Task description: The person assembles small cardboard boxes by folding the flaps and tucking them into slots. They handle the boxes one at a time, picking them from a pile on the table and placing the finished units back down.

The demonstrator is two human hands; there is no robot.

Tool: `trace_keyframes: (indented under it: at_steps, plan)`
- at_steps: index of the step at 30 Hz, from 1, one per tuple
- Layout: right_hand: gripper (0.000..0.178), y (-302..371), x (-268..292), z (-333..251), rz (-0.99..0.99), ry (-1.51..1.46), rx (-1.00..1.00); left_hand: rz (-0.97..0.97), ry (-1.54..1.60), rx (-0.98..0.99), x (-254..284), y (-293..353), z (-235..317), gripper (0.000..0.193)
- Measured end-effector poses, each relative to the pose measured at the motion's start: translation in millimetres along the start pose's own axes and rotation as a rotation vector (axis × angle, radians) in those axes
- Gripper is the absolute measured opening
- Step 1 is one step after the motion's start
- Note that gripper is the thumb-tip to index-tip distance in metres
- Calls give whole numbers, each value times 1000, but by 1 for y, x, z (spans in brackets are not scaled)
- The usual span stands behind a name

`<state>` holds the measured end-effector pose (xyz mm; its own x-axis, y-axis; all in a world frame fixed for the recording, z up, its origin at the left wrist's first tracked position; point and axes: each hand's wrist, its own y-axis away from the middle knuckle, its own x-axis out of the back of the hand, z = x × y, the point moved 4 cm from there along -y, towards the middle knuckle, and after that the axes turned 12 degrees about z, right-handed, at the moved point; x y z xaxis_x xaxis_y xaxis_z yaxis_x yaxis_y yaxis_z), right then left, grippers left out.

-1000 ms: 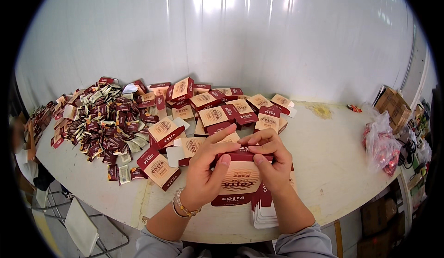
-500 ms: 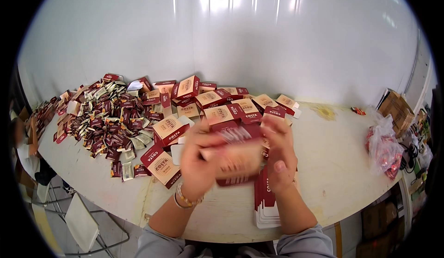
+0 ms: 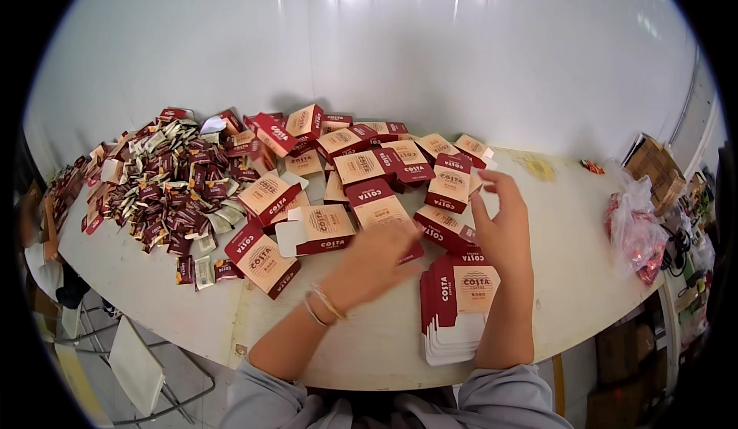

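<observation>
My left hand (image 3: 373, 264) is over the near end of a maroon and tan carton (image 3: 380, 204), its fingers loosely stretched out and no grip showing. My right hand (image 3: 503, 217) is raised with thumb and fingers apart, just right of another small carton (image 3: 452, 181); I cannot tell whether the fingertips touch it. Below and between my hands, a stack of flat, unfolded cartons (image 3: 474, 290) lies with white flaps toward me. A formed carton (image 3: 323, 225) with an open white flap lies left of centre, and another carton (image 3: 440, 227) sits just beyond the stack.
A large heap of small maroon and gold sachets (image 3: 184, 175) covers the table's left side. Several formed cartons (image 3: 361, 166) are piled toward the white wall (image 3: 430, 60). At the right edge stand a clear plastic bag (image 3: 636, 225) with red contents and a cardboard box (image 3: 655, 166).
The blurred carton between both hands has left them. My left hand has moved slightly right and down, the right one up and right. A maroon-faced carton now shows at the back left of the pile.
</observation>
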<state>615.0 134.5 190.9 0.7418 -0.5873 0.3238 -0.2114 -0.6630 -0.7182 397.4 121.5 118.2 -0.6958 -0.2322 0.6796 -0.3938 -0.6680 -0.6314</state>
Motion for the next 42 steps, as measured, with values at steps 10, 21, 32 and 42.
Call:
trace_keyframes:
  at_steps: [10, 21, 32, 42]
  plan:
    - [44, 16, -7, 26, -478, 489, -4, -379, -121, -380, -101, 82, 100, 80]
    - [52, 9, 22, -17, -453, 201, -87, -196, 28, -388, -25, 46, 90, 27]
    - [124, 30, -9, -33, -1009, -860, -83, 535, 837, 63, 102, -2, 12, 19]
    - [62, 71, -46, -83, -912, -650, 297, 542, 1281, -83, 65, -3, -5, 37]
